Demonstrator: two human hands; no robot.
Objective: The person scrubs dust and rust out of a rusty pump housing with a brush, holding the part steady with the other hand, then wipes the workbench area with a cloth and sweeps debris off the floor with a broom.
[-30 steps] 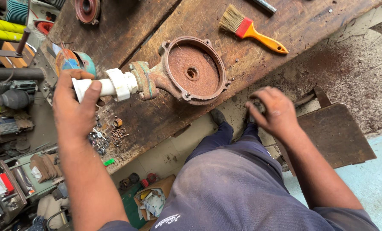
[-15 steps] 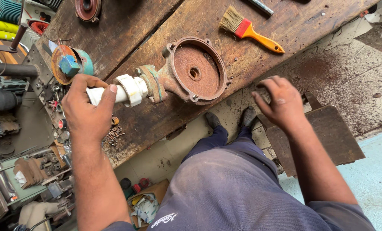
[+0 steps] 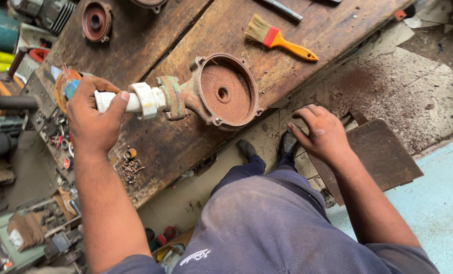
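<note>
The white pipe stub [image 3: 116, 101] is gripped by the left hand [image 3: 92, 119], fingers wrapped round it and thumb pressed on top near the white threaded coupling [image 3: 146, 100]. Compared with a second ago, the hand has been shifted up and inward along the bench, and the whole assembly has been carried with it. Just right of the grip, past the coupling, the greenish flange [image 3: 171, 97] and the rusty round pump casing [image 3: 225, 91] are seen resting on the wooden workbench [image 3: 186, 147], open face up. Judged from this, the casing is being repositioned by its pipe rather than opened. Below the grip, a small heap of nuts and washers [image 3: 130, 165] lies on the bench edge. Well right of the casing, an orange-handled brush [image 3: 280, 41] lies untouched. The right hand [image 3: 322, 133] is held off the bench, fingers half curled; a small dark object seen in it earlier can no longer be made out, so whether anything is held cannot be told.
</note>
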